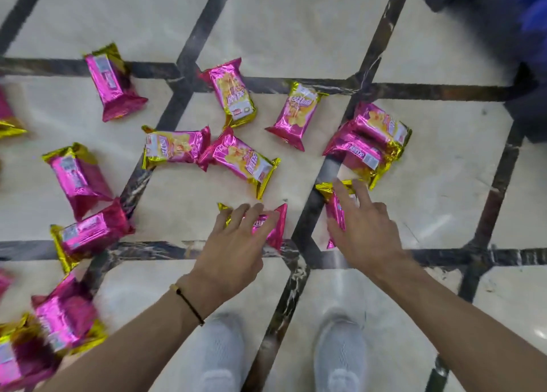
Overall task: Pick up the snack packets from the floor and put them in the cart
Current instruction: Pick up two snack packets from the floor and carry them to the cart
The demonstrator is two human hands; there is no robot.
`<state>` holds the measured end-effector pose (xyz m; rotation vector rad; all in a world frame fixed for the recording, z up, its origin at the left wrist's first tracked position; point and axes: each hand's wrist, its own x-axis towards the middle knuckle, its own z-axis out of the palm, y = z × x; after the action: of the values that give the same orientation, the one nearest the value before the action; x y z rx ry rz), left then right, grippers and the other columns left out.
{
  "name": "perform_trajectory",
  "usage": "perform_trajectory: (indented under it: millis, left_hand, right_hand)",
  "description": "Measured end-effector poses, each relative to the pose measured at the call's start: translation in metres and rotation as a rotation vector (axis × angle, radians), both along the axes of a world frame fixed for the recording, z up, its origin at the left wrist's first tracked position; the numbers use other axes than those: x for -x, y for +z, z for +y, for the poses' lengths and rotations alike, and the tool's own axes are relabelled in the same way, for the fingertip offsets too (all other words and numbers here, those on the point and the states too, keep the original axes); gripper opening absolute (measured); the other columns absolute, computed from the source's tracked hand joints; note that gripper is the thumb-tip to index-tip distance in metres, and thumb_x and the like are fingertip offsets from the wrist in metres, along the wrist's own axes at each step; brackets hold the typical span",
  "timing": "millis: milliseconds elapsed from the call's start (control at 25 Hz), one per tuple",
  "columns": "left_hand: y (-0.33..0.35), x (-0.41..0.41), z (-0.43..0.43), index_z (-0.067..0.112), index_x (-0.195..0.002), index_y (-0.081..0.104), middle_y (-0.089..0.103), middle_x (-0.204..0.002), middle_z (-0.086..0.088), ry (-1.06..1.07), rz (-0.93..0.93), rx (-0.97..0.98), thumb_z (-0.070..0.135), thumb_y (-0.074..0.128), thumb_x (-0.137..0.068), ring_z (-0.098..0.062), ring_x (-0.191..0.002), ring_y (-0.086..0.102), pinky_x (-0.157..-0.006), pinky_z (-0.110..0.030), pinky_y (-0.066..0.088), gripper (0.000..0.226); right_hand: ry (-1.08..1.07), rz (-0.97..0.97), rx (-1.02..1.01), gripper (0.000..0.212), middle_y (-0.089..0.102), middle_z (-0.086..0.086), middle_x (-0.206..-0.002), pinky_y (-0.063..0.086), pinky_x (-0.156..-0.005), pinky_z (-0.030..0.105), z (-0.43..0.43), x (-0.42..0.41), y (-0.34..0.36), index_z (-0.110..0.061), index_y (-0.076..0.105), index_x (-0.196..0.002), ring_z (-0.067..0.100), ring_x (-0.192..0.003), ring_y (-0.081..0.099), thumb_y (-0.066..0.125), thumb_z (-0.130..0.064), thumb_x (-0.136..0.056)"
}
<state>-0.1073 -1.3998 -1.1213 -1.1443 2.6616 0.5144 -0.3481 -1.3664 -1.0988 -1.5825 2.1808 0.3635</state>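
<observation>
No text legible. The pink-and-gold snack packets (242, 161) carry a printed brand word and small white labels (upside down, blurred), none readable.

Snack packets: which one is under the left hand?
The crosswise packet just ahead of the shoes, gold end left, pink end right: the left hand has its fingers across it. The right hand covers a second packet, pointing away.

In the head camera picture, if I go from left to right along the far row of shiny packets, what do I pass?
plain pink packet → packet showing its yellow picture → packet with its gold end pointing away → overlapping heap of packets
</observation>
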Motion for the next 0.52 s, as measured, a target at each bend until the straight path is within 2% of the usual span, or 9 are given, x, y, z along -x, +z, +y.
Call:
perform_trajectory:
  millis: [200, 280, 400, 520]
  left_hand:
    - [-0.049, 0.0, -0.001, 0.023, -0.152, 0.03, 0.048, -0.144, -0.015, -0.02, -0.082, 0.028, 0.012, 0.083, -0.06, -0.039, -0.131, 0.046, -0.109, -0.058, 0.035, 0.107]
    - [-0.058, 0.001, -0.003, 0.023, -0.154, 0.026, 0.049, -0.142, -0.013, -0.018, -0.108, 0.026, 0.006, 0.083, -0.057, -0.038, -0.128, 0.047, -0.107, -0.057, 0.036, 0.114]
    - [-0.061, 0.002, -0.003, 0.022, -0.155, 0.024, 0.053, -0.136, -0.012, -0.026, -0.12, 0.026, 0.003, 0.084, -0.055, -0.036, -0.123, 0.05, -0.105, -0.055, 0.037, 0.118]
    - [-0.051, 0.003, -0.003, 0.02, -0.155, 0.025, 0.056, -0.13, -0.011, -0.011, -0.12, 0.032, 0.002, 0.082, -0.057, -0.035, -0.115, 0.054, -0.1, -0.052, 0.041, 0.115]
  right_hand:
    - [-0.026, -0.013, -0.011, 0.073, 0.005, 0.002, -0.163, 0.057, -0.083, 0.047, -0.006, -0.002, -0.052, -0.037, 0.004, -0.153, 0.043, -0.124, 0.046, 0.051, -0.042, -0.098]
    - [-0.031, -0.014, -0.021, 0.073, 0.002, 0.002, -0.163, 0.057, -0.082, 0.043, -0.006, -0.002, -0.064, -0.036, 0.004, -0.153, 0.041, -0.122, 0.047, 0.054, -0.034, -0.098]
    - [-0.037, -0.016, -0.008, 0.085, 0.001, 0.002, -0.162, 0.056, -0.084, 0.039, -0.006, 0.001, -0.068, -0.035, 0.007, -0.152, 0.039, -0.12, 0.049, 0.064, -0.016, -0.093]
    - [-0.039, -0.03, -0.002, 0.088, 0.005, 0.004, -0.162, 0.056, -0.086, 0.038, -0.007, 0.003, -0.055, -0.033, 0.009, -0.153, 0.039, -0.124, 0.048, 0.067, -0.012, -0.091]
